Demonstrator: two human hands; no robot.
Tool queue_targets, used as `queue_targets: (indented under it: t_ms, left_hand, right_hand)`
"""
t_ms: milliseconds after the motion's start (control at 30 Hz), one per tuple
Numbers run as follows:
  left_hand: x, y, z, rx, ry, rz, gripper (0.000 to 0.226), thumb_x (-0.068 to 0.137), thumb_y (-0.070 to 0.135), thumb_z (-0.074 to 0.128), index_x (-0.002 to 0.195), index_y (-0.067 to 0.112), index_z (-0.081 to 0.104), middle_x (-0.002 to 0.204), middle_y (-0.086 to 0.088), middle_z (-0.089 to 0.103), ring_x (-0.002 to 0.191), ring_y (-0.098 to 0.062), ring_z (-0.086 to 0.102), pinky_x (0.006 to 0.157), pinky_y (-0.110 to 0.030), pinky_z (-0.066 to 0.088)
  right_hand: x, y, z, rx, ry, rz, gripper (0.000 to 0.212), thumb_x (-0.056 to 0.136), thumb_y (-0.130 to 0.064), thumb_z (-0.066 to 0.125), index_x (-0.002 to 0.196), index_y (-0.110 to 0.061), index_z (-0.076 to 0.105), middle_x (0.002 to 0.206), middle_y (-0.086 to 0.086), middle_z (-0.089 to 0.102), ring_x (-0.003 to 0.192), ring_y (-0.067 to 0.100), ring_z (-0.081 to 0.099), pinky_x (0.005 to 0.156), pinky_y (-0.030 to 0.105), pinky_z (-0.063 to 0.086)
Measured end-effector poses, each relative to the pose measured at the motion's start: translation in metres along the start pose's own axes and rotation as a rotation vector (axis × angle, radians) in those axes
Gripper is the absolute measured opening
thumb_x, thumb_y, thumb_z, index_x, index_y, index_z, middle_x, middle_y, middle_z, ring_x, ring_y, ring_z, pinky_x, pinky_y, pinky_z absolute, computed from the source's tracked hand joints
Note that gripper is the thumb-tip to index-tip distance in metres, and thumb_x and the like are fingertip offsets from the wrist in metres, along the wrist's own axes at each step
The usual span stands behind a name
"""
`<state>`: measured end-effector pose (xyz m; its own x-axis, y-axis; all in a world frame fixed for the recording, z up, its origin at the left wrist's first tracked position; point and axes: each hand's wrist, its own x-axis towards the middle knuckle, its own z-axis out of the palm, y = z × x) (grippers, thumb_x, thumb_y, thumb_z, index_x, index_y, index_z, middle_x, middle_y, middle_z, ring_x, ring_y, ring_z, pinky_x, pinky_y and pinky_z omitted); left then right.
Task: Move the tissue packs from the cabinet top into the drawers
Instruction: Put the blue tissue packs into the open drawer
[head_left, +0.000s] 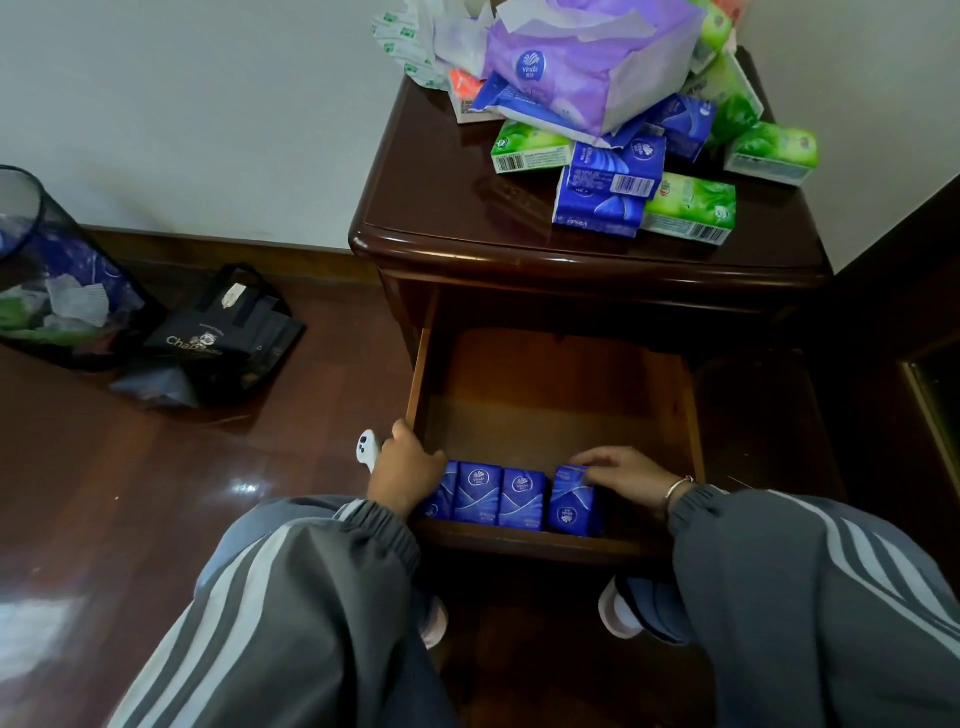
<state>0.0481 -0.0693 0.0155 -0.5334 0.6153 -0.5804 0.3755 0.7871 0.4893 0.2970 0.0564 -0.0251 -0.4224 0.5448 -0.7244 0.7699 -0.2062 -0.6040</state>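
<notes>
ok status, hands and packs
Left hand on the row's left end, right hand on the rightmost blue pack. Four blue packs standing at the drawer front. Pile still on the cabinet top. Nothing blocking.

A single wide-angle view from the person's head looks forward and steeply down, close over the left hand (405, 467) and right hand (623, 475), which sit low in the middle of the picture with both sleeves filling the bottom edge. Beyond the hands the open drawer (550, 395) runs away from the camera, and farther up lies the cabinet's top surface (441, 197) against the wall. Out to the left of the left hand the floor (130, 467) stretches off, bowed by the lens.
</notes>
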Motion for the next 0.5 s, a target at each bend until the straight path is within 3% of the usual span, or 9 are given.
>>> queue_targets:
  t_ms: [67,133,200,400,500]
  left_hand:
    - [0.0008,-0.0009,0.0001,0.004,0.016,-0.001,0.050,0.089,0.023,0.055,0.131,0.005,0.035,0.128,-0.017,0.051,0.112,-0.031,0.054,0.083,-0.034,0.042]
    - [0.0012,-0.0021,0.0008,0.005,0.010,0.005,0.051,0.089,0.022,0.056,0.133,0.006,0.035,0.128,-0.016,0.051,0.111,-0.030,0.055,0.084,-0.035,0.044]
    - [0.0019,-0.0026,0.0013,0.008,0.010,0.011,0.052,0.089,0.022,0.056,0.134,0.006,0.034,0.128,-0.016,0.051,0.110,-0.029,0.055,0.083,-0.034,0.044]
    - [0.0024,-0.0010,0.0028,0.031,0.017,0.013,0.051,0.089,0.021,0.058,0.131,0.003,0.034,0.127,-0.018,0.050,0.112,-0.033,0.054,0.092,-0.042,0.047]
    - [0.0019,-0.0012,0.0038,0.050,0.028,0.026,0.048,0.088,0.021,0.058,0.126,0.002,0.036,0.125,-0.019,0.051,0.110,-0.034,0.054,0.089,-0.042,0.047]
  right_hand:
    - [0.0019,0.0008,0.0044,-0.031,0.003,0.003,0.029,0.091,-0.011,0.054,0.119,-0.013,0.061,0.130,0.006,0.055,0.112,0.017,0.055,0.096,0.026,0.043]
    - [0.0036,0.0012,0.0067,-0.160,0.035,-0.041,0.031,0.091,-0.013,0.056,0.122,-0.011,0.061,0.128,0.003,0.052,0.120,0.018,0.048,0.094,0.021,0.036]
    - [0.0033,0.0014,0.0075,-0.197,0.066,-0.059,0.035,0.090,-0.016,0.059,0.124,-0.013,0.060,0.120,-0.002,0.056,0.119,0.018,0.050,0.092,0.020,0.038]
    - [0.0046,0.0042,0.0082,-0.280,0.090,-0.078,0.033,0.087,-0.021,0.065,0.117,-0.008,0.063,0.122,0.007,0.062,0.112,0.019,0.056,0.095,0.027,0.041]
    - [0.0057,0.0056,0.0083,-0.296,0.051,-0.077,0.037,0.086,-0.020,0.066,0.121,-0.008,0.061,0.124,0.008,0.061,0.114,0.020,0.056,0.097,0.028,0.041]
